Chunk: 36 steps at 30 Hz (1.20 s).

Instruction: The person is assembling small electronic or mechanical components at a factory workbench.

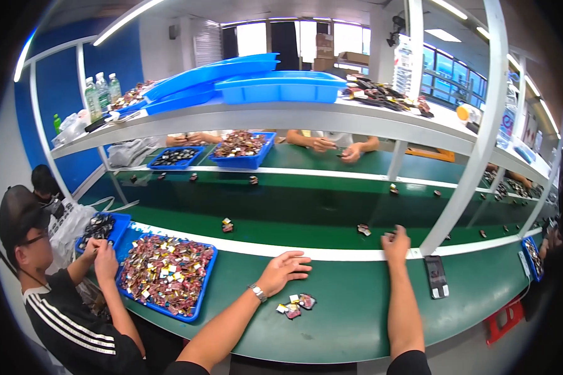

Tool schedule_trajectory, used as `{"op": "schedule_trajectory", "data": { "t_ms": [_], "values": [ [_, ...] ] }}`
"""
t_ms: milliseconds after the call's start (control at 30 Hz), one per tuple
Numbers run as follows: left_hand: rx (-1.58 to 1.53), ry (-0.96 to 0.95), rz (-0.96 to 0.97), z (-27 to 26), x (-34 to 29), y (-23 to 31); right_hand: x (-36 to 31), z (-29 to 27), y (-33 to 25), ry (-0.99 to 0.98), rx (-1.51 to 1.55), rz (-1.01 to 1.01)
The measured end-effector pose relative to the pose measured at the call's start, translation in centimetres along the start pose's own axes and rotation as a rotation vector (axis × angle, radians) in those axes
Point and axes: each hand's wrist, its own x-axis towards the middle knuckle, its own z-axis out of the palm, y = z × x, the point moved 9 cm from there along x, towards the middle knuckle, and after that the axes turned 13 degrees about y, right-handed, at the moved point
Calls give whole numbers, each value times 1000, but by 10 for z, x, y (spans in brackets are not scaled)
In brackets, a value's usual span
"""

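Maroon electronic components [293,313], likely light, fragile, best pinched edgewise, lie just below the spread, empty fingers of the left hand [280,272]; the right hand's [396,245] curl, grip unclear.

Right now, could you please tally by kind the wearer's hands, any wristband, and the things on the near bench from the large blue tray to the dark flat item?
Hands (left hand, right hand): 2
Silver wristband: 1
Large blue tray: 1
Cluster of loose parts, too overlapped to count singly: 1
Dark flat item: 1
Total: 6
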Motion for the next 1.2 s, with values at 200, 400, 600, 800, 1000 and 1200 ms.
{"op": "schedule_trajectory", "data": {
  "t_ms": [200,400,600,800,1000,1200],
  "values": [
    [88,54,-7,-1,-2,1,-113,10,-189,-547,462,-120],
    [140,-77,-153,-1,-9,-12,-145,-13,-264,-703,537,-469],
    [167,-28,-136,10,-12,-10,-142,-18,-251,-742,580,-494],
    [206,72,-11,4,-16,4,-149,-11,-243,-830,669,-487],
    [212,33,-20,13,-11,-1,-142,-12,-241,-750,599,-521],
    [259,45,-10,15,-13,-3,-149,-9,-241,-685,570,-532]
  ]
}}
